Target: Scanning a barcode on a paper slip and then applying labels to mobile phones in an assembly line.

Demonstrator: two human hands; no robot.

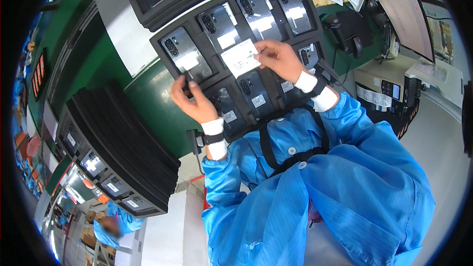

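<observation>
"What are the fingers doing?"

"Right hand [282,60]: thumb and fingertips pinch the edge of a rectangular white paper label [240,58] bearing dark print. The label is above the middle of a black, compartmented tray [202,42]. Take the label as the dial's centre, and that hand sits at three o'clock."

"And the other?"

"Left hand [194,102], between seven and eight o'clock: fingers curled, a narrow gap between thumb and forefinger. It is by the lower end of a glossy grey-blue smartphone [183,49] with a dark camera cluster, at nine o'clock. Whether they touch, I cannot tell."

"Around the hands?"

"More smartphones fill the tray's two rows. White cuffs and blue sleeves enter from the lower side."

"Farther out?"

"A tall stack of black trays [128,133] at eight o'clock, beyond a strip of green tabletop [162,98]. Between two and three, a black handheld scanner [340,29], with a wide, lit monitor [401,17] behind it. Just past three, a beige-and-black boxy machine [374,76]."
</observation>
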